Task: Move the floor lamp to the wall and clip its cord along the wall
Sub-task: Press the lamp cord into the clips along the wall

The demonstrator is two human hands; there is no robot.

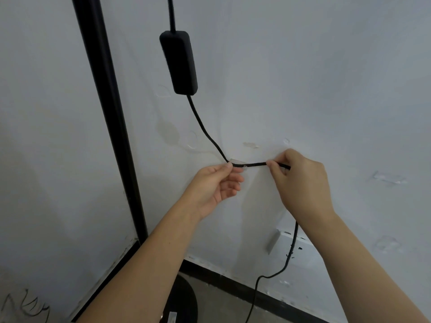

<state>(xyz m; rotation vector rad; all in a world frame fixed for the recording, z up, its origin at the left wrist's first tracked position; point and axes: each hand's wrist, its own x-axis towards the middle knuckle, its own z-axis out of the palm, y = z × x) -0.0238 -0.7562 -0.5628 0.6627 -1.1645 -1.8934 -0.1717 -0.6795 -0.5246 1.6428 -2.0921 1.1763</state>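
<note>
While my left hand pinches the black lamp cord between thumb and forefinger, just left of a small clear cable clip stuck to the white wall, my right hand grips the same cord a little to the right, fingers closed around it. Between my two hands the cord runs nearly level, lying across the clip against the wall; whether it is fully seated in the clip I cannot tell. Above my left hand the cord climbs to a black inline switch box hanging in front of the wall, then goes on up out of view. Past my right hand it drops behind my wrist, crosses a white wall socket and curls down toward the grey floor. To the left, the floor lamp's black pole stands close to the room's corner, its round black base resting on the floor beside the dark skirting. Another clear clip sits on the wall well to the right of my hands.
</note>
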